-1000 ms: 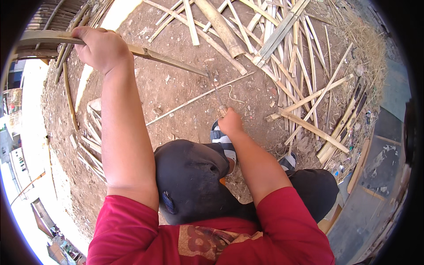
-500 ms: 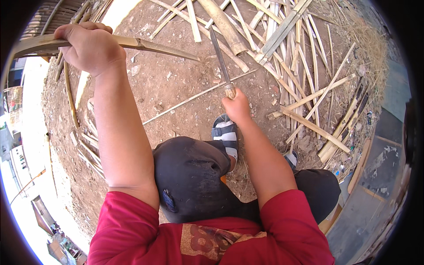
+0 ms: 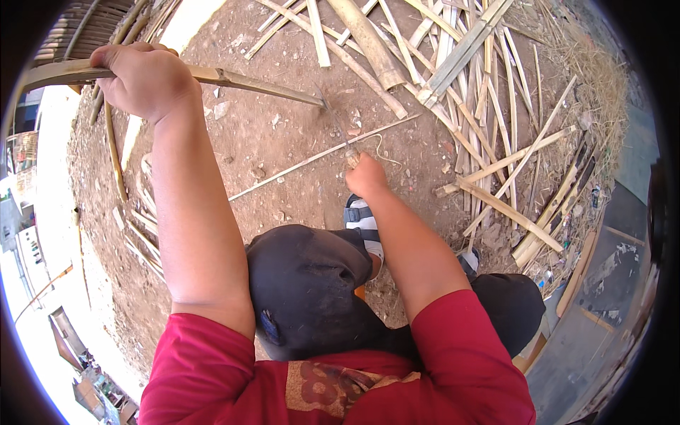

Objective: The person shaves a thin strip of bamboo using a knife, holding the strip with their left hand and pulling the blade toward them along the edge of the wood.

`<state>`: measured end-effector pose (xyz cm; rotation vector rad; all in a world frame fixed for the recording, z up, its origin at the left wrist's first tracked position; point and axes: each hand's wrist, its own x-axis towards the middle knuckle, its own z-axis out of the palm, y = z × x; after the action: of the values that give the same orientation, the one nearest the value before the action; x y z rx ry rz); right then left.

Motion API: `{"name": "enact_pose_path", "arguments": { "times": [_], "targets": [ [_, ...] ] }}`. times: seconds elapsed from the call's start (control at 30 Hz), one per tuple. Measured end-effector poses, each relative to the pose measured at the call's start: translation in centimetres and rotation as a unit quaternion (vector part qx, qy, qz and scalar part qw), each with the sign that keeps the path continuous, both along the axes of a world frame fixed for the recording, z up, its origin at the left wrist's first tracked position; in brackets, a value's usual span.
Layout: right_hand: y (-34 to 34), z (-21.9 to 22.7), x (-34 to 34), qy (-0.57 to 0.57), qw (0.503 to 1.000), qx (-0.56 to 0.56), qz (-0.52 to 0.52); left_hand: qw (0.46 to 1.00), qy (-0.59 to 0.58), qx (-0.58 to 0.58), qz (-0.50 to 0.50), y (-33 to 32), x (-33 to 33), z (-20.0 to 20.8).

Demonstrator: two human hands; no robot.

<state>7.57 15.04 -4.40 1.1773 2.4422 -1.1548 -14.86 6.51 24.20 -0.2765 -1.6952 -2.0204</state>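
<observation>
My left hand [image 3: 149,79], raised at the upper left, is closed around a split bamboo strip [image 3: 258,86]. The strip slants across to the right, its far end a little above the dirt ground. In front of my shoe, my right hand [image 3: 366,176] grips the handle of a long knife [image 3: 351,156]. Its thin blade, blurred by motion, points up and left and meets or crosses the end of the strip; whether it cuts in I cannot tell. A thin pale curled shaving [image 3: 387,157] shows just beyond my right hand.
Many split bamboo strips [image 3: 499,134] lie heaped at the right, with a thick bamboo half [image 3: 365,42] at the top. One slender stick [image 3: 312,161] crosses the ground ahead of my knees. Dry straw [image 3: 595,106] and grey panels [image 3: 609,269] line the right side.
The knife has swung left, its blade now at the end of the bamboo strip. My right hand has shifted slightly left and nearer. A curled shaving has appeared. My left hand stays in place.
</observation>
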Motion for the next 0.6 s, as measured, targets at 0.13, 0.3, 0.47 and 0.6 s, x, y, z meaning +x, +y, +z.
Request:
{"name": "enact_pose_path", "arguments": {
  "times": [0.13,0.3,0.47,0.6],
  "targets": [
    [0.8,1.9,-0.7,0.055,0.996,-0.051,-0.055,1.0,-0.002,-0.002,-0.004,-0.5,-0.1,-0.3],
    [1.1,4.5,-2.0,0.216,0.968,-0.03,-0.125,1.0,0.0,0.021,0.008,-0.8,-0.9,-0.6],
    [-0.5,0.0,0.3,-0.038,0.999,-0.028,0.025,1.0,-0.017,0.015,0.012,-1.3,-1.4,-0.7],
    [-0.1,0.2,0.4,-0.017,0.997,-0.074,-0.006,0.999,-0.028,0.014,0.045,-1.3,-0.5,-0.3]
  ]
}}
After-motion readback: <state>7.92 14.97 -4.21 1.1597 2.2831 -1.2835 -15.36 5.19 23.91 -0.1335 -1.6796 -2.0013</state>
